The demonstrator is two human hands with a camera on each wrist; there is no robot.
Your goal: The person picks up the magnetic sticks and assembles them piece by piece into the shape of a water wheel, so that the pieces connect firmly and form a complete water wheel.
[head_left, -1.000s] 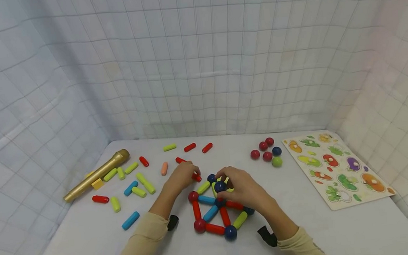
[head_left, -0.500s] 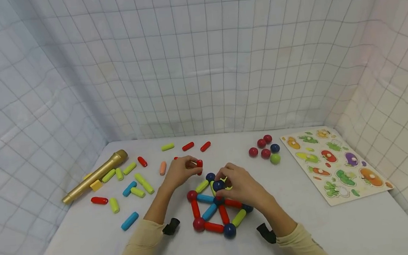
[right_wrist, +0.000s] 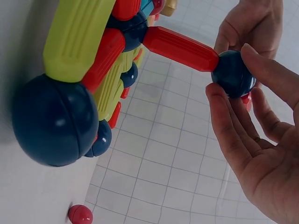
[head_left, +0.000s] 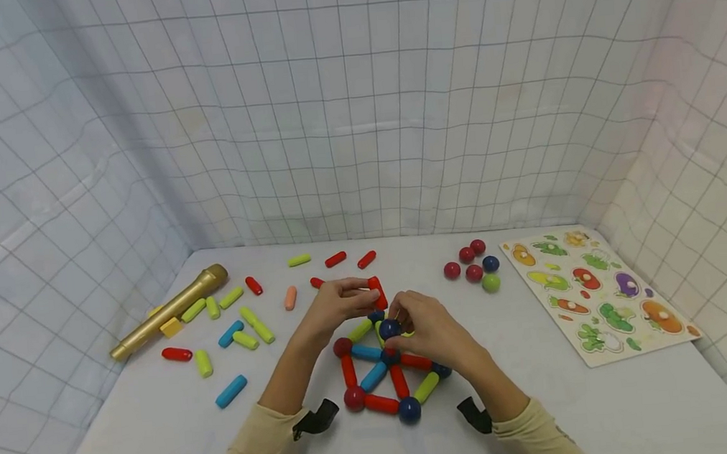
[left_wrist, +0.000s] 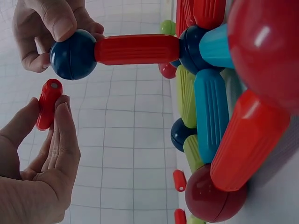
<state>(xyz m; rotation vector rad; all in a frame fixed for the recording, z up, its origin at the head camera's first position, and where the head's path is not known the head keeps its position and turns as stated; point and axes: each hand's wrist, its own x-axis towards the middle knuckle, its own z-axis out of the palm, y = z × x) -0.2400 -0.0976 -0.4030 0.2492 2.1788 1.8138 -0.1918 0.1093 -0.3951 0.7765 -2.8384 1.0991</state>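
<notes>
My left hand (head_left: pixel 332 310) pinches a red magnetic rod (head_left: pixel 378 293) between thumb and fingers, raised above the far side of the built frame. A dark blue ball (head_left: pixel 389 328) is held by the thumb and fingertips of my right hand (head_left: pixel 436 327). In the left wrist view this ball caps an upright red rod (left_wrist: pixel 138 49), which rises from the dark blue centre ball (left_wrist: pixel 190 45) of the frame. The held rod (left_wrist: pixel 49 103) is close beside the top ball, with a gap between them. Around the centre, red, blue and lime rods link red balls (head_left: pixel 355 398) and blue balls (head_left: pixel 409 410).
Loose rods lie left and behind, including a blue rod (head_left: pixel 231 391) and a lime rod (head_left: pixel 204 363). A gold toy microphone (head_left: pixel 170 312) is at the left. Several balls, one green (head_left: pixel 491 283), cluster behind right, near a vegetable puzzle board (head_left: pixel 596 293).
My left hand has picked the red rod up off the table and carried it right, towards the top blue ball. My right hand has stayed on that ball.
</notes>
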